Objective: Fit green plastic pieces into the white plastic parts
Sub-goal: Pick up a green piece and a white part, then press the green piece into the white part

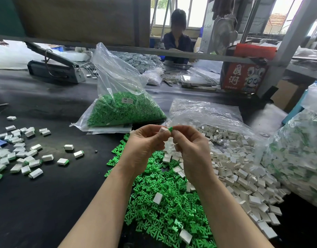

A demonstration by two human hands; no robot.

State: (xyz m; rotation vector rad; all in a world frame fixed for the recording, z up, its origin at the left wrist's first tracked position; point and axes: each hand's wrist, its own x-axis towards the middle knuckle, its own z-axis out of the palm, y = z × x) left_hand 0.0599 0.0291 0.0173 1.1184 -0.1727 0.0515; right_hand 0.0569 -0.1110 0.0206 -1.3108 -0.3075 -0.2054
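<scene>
I see my left hand [145, 142] pinching a white plastic part [163, 130] and my right hand [190, 145] pinching a green plastic piece [170, 129], the two touching at centre. Loose green pieces [163, 203] lie at six o'clock, white parts [240, 169] at four.

Two hands are seen: a left hand [147, 140] and a right hand [190, 145]. One white part [163, 130] and one green piece [170, 129] are held. Loose green pieces [159, 203] and white parts [243, 167] are heaped past counting. Three bags [122, 97] of parts are counted.
</scene>
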